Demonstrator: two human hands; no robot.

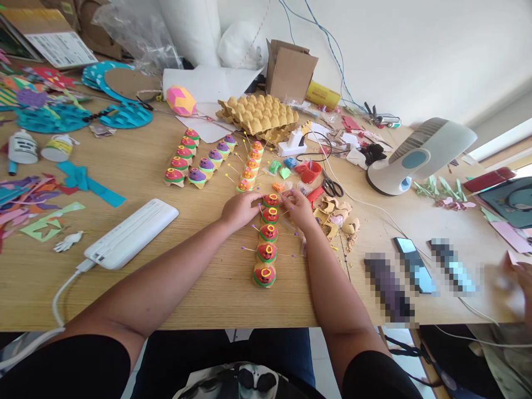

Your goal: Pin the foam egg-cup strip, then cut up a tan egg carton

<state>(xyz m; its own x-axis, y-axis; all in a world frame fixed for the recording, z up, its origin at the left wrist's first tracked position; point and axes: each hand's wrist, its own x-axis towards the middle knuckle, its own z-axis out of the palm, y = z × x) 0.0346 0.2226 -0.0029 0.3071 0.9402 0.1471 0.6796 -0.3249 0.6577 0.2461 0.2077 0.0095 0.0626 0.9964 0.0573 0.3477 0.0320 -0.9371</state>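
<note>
A red and green egg-carton caterpillar (266, 239) with pins stuck in its sides lies on the wooden table (199, 288) in front of me. My left hand (240, 209) rests curled against the left side of its far end. My right hand (298, 208) pinches something small by the right side of that same far segment; what it holds is too small to name. Several finished caterpillars, purple ones (210, 162), red-green ones (182, 157) and an orange one (250, 168), lie in rows beyond my hands.
A white flat device (131, 233) with a cable lies at my left. Scissors (331, 186), clay bits, torn carton pieces (338, 213), a glue gun (293, 144), egg trays (258, 113), a fan (417, 157) and phones (414, 265) sit around. Another person's hand (522, 277) shows at far right.
</note>
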